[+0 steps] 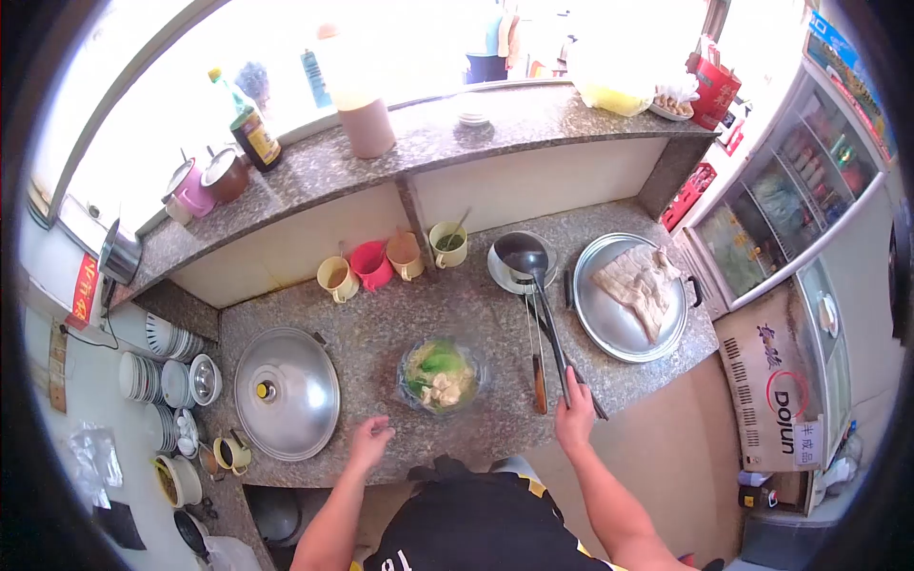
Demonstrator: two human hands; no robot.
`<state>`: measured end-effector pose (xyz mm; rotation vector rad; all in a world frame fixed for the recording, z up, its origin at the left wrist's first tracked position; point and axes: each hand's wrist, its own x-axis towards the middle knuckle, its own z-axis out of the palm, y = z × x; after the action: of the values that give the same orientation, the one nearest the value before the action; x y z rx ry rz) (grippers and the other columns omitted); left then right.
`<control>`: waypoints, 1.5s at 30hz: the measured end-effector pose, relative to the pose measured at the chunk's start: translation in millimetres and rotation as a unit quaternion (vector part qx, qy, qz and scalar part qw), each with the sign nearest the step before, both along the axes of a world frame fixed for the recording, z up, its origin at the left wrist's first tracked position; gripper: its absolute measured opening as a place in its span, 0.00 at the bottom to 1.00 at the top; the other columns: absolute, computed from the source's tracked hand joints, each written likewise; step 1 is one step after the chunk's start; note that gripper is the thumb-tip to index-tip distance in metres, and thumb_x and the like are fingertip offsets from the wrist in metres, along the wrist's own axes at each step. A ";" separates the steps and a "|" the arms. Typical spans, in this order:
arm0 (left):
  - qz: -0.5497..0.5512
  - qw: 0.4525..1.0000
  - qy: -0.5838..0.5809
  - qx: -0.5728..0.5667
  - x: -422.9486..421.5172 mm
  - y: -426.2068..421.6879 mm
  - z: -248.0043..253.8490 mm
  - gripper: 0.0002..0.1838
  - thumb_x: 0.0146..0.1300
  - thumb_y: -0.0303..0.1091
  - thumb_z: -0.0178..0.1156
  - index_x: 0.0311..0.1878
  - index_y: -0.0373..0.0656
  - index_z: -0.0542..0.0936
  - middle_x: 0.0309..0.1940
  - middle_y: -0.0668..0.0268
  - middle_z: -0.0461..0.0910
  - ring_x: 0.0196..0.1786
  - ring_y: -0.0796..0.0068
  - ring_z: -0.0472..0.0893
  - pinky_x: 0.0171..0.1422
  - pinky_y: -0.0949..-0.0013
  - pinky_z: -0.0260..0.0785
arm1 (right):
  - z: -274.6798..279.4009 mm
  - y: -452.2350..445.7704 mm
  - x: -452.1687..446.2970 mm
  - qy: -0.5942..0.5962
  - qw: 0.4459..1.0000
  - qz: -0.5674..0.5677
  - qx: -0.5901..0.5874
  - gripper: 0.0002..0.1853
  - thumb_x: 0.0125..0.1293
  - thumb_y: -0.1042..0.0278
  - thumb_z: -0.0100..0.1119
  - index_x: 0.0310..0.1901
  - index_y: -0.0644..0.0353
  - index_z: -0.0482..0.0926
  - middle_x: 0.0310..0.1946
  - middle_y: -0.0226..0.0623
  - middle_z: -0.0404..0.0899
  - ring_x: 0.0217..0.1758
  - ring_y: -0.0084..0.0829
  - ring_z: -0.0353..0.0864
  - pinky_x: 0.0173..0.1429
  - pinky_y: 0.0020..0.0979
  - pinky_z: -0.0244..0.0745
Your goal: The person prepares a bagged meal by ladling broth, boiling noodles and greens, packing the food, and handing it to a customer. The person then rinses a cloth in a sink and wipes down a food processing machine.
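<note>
The person's right hand is gripping the long dark handle of a ladle, its fingers closing around the lower end. The ladle's bowl is lying at the mouth of a pale pot near the back of the counter (whether it is touching the inside, one cannot tell). A wooden-handled tool is lying just beside the ladle.

The left hand is hovering near the counter's front edge, fingers loosely bent and slightly apart. It is hanging between a large domed metal lid and a bowl holding green leaves and pale pieces. To the right of the ladle, a crumpled cloth is resting on another round metal lid.
</note>
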<state>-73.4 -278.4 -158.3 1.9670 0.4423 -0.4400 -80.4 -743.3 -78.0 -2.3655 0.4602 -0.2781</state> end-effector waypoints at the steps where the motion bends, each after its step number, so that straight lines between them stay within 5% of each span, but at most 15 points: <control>1: 0.017 1.000 0.017 -0.012 0.8 -7.4 -4.6 0.25 0.65 0.35 0.73 0.65 0.40 0.83 0.59 0.60 0.84 0.53 0.68 0.85 0.59 0.60 0.79 | -2.5 -11.0 4.3 -0.006 1.000 -0.001 -0.003 0.42 0.63 0.83 0.62 0.80 0.45 0.70 0.47 0.46 0.77 0.50 0.51 0.82 0.56 0.47 0.78; 7: 0.272 0.928 0.150 -0.206 28.5 -70.5 8.9 0.29 0.68 0.36 0.68 0.70 0.40 0.74 0.63 0.57 0.80 0.62 0.58 0.81 0.69 0.53 0.75 | -42.1 -39.7 33.5 0.012 1.000 0.008 -0.005 0.40 0.66 0.80 0.62 0.81 0.45 0.69 0.47 0.48 0.77 0.49 0.53 0.81 0.55 0.49 0.77; 12: 0.296 0.886 0.143 -0.327 49.0 -80.6 -12.7 0.19 0.70 0.38 0.61 0.60 0.40 0.76 0.61 0.57 0.79 0.65 0.54 0.77 0.75 0.47 0.68 | -61.9 -37.3 29.0 0.061 0.996 0.034 -0.052 0.47 0.60 0.61 0.77 0.81 0.49 0.67 0.55 0.47 0.79 0.60 0.54 0.79 0.62 0.51 0.75; 15: 0.306 0.873 0.141 -0.351 53.5 -84.2 -13.0 0.18 0.72 0.39 0.57 0.58 0.40 0.76 0.60 0.56 0.79 0.65 0.54 0.76 0.78 0.49 0.65 | -54.9 -34.8 24.3 0.066 0.991 0.047 -0.103 0.49 0.52 0.58 0.83 0.76 0.59 0.72 0.57 0.51 0.79 0.60 0.56 0.77 0.66 0.49 0.74; 19: 0.337 0.833 0.154 -0.412 56.6 -87.5 -1.2 0.18 0.73 0.40 0.55 0.58 0.39 0.77 0.58 0.55 0.78 0.64 0.56 0.76 0.80 0.52 0.64 | -33.5 -13.0 34.3 0.019 0.974 0.057 -0.220 0.42 0.57 0.59 0.80 0.73 0.59 0.75 0.62 0.52 0.78 0.65 0.54 0.77 0.67 0.48 0.74; 21: 0.339 0.835 0.164 -0.402 58.3 -91.3 12.5 0.16 0.73 0.41 0.56 0.56 0.40 0.77 0.55 0.56 0.80 0.61 0.58 0.77 0.76 0.53 0.68 | -69.4 9.7 50.6 -0.054 0.981 0.188 -0.014 0.38 0.63 0.54 0.73 0.73 0.62 0.74 0.65 0.55 0.78 0.69 0.58 0.76 0.71 0.48 0.74; 23: 0.339 0.837 0.176 -0.392 57.5 -90.6 13.4 0.15 0.74 0.41 0.56 0.54 0.41 0.78 0.53 0.58 0.81 0.58 0.59 0.79 0.72 0.55 0.73 | -84.4 50.9 75.2 0.026 0.983 0.137 0.119 0.23 0.70 0.66 0.67 0.64 0.63 0.82 0.54 0.51 0.85 0.56 0.56 0.85 0.63 0.47 0.80; 26: 0.316 0.862 0.181 -0.352 54.6 -73.1 -11.8 0.13 0.74 0.40 0.61 0.53 0.42 0.80 0.44 0.59 0.82 0.49 0.64 0.83 0.54 0.62 0.80 | -179.6 89.0 103.3 0.014 0.983 0.098 0.155 0.17 0.71 0.69 0.64 0.59 0.64 0.85 0.40 0.46 0.87 0.44 0.46 0.89 0.53 0.42 0.84; 28: 0.304 0.874 0.181 -0.333 58.6 -69.3 -15.3 0.10 0.73 0.36 0.66 0.49 0.41 0.80 0.36 0.63 0.83 0.35 0.71 0.83 0.36 0.70 0.77 | -185.1 93.5 120.3 0.153 0.926 0.103 0.328 0.15 0.72 0.68 0.64 0.55 0.65 0.86 0.31 0.38 0.85 0.33 0.30 0.85 0.40 0.35 0.81; 29: 0.303 0.873 0.182 -0.335 58.8 -68.7 -17.2 0.10 0.73 0.36 0.66 0.49 0.41 0.80 0.36 0.63 0.83 0.35 0.71 0.83 0.36 0.70 0.77 | -186.3 91.8 121.0 0.154 0.927 0.101 0.326 0.15 0.72 0.68 0.64 0.55 0.65 0.86 0.31 0.38 0.85 0.33 0.30 0.85 0.40 0.35 0.81; 31: 0.240 0.952 0.113 -0.150 74.0 -87.3 19.6 0.09 0.72 0.34 0.67 0.48 0.40 0.80 0.30 0.65 0.82 0.26 0.74 0.80 0.27 0.72 0.72 | -148.1 88.9 121.8 0.208 0.862 0.022 0.462 0.12 0.73 0.64 0.64 0.49 0.64 0.87 0.28 0.31 0.82 0.25 0.22 0.77 0.30 0.29 0.73; 38: 0.094 0.993 -0.067 0.030 137.7 -116.1 47.2 0.10 0.69 0.34 0.69 0.44 0.37 0.82 0.31 0.63 0.84 0.27 0.71 0.82 0.32 0.64 0.76 | -106.7 93.7 161.7 0.177 0.925 0.004 0.337 0.10 0.75 0.62 0.61 0.41 0.59 0.84 0.27 0.30 0.81 0.24 0.23 0.74 0.26 0.29 0.66; 40: -0.074 0.919 -0.306 0.236 139.9 -127.5 58.9 0.10 0.68 0.33 0.69 0.47 0.38 0.83 0.35 0.60 0.86 0.32 0.69 0.85 0.39 0.60 0.78 | -114.0 83.1 156.6 0.372 0.769 0.048 0.517 0.10 0.76 0.62 0.62 0.42 0.60 0.84 0.28 0.31 0.80 0.25 0.23 0.74 0.24 0.28 0.65; 43: -0.123 0.970 -0.194 0.084 132.4 -150.5 102.5 0.11 0.67 0.33 0.70 0.47 0.39 0.83 0.38 0.59 0.86 0.37 0.68 0.85 0.45 0.61 0.77 | -135.7 76.3 158.8 0.384 0.712 0.016 0.587 0.09 0.77 0.63 0.63 0.43 0.60 0.84 0.29 0.31 0.79 0.26 0.24 0.75 0.24 0.27 0.64; 45: -0.104 0.977 -0.179 0.051 122.2 -145.5 107.5 0.09 0.67 0.32 0.70 0.46 0.39 0.83 0.38 0.61 0.85 0.38 0.70 0.84 0.45 0.63 0.77 | -134.0 69.0 167.5 0.380 0.736 0.043 0.558 0.08 0.77 0.64 0.63 0.44 0.59 0.84 0.30 0.30 0.79 0.27 0.24 0.75 0.25 0.26 0.64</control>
<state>48.8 -424.0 -50.9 2.1460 0.0304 -0.1878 87.1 -674.2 -212.0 -1.1678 0.6336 0.8492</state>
